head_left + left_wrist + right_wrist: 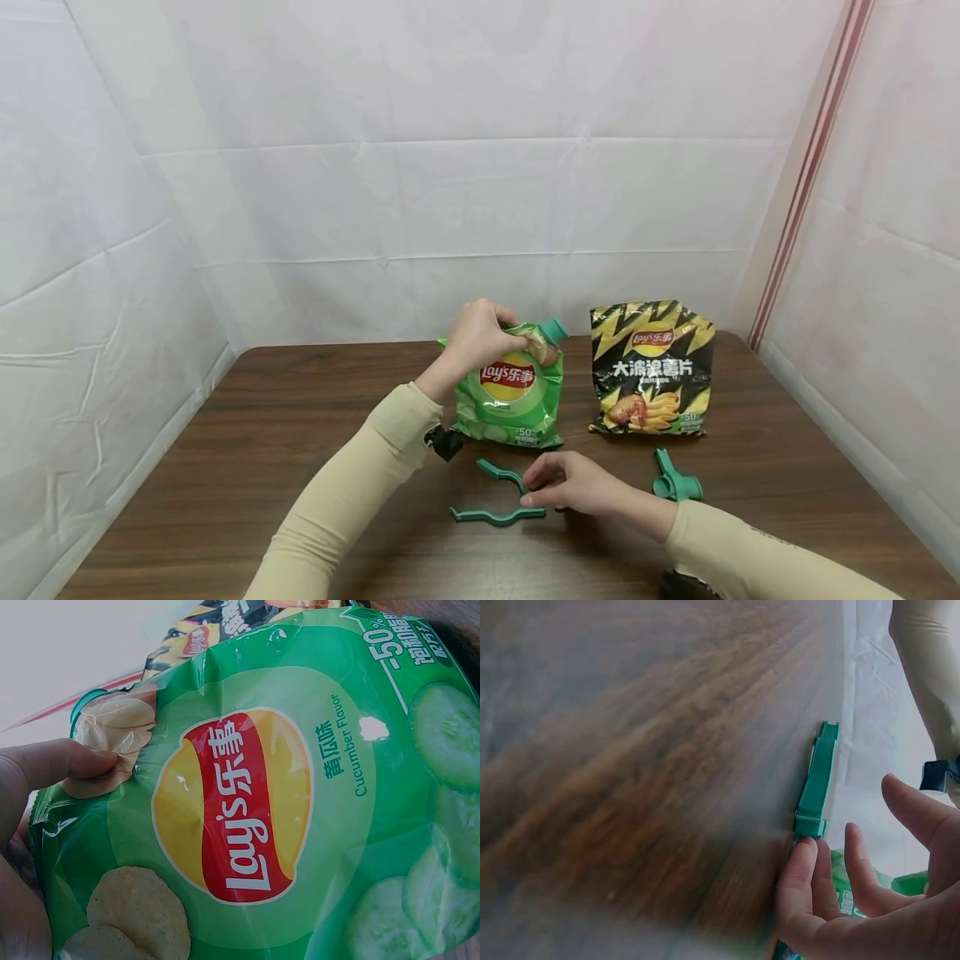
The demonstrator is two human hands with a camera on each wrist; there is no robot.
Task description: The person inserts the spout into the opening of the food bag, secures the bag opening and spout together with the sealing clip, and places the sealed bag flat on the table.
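My left hand pinches the upper edge of a green Lay's cucumber-flavor chip bag, thumb in front and the other fingers behind. The bag stands upright on the table. A green round spout shows at its top right corner. On the table in front lies a green bag clip, its two arms spread apart. At the clip's right end is my right hand. In the right wrist view, fingertips meet the near end of the clip, while the other fingers stand spread away from it.
A black and yellow Lay's chip bag stands upright to the right of the green one. In front of it lies a second green clip with a round spout. White cloth hangs behind the brown wooden table and along its sides.
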